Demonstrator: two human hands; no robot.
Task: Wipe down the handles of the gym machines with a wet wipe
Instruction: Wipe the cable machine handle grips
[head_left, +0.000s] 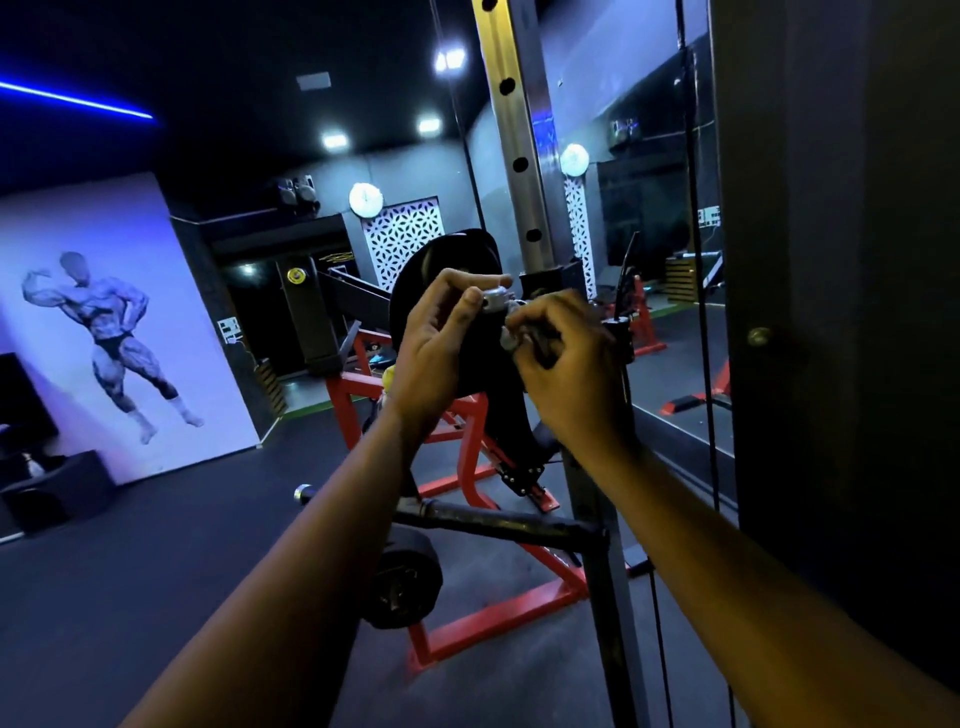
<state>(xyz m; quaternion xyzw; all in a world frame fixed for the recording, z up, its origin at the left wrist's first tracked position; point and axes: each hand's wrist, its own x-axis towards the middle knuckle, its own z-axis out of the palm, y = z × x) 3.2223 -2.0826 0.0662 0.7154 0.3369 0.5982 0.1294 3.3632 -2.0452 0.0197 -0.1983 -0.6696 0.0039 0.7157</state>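
Both arms reach forward to a small metal fitting (497, 298) at chest height, in front of a black weight plate (441, 270) on a perforated steel upright (514, 135). My left hand (441, 343) pinches the silver fitting between thumb and fingers. My right hand (566, 358) curls round a dark clip-like part (524, 338) just right of it. No wet wipe is visible in either hand. A black handle bar (509, 525) juts out lower down on the frame.
A red-framed machine (467, 457) stands behind the upright, with a smaller black plate (402, 582) low down. A mirror (654, 234) and a dark panel (831, 312) fill the right. Cables (701, 312) hang along the mirror. Dark floor (156, 545) spreads to the left, by a mural wall (104, 322).
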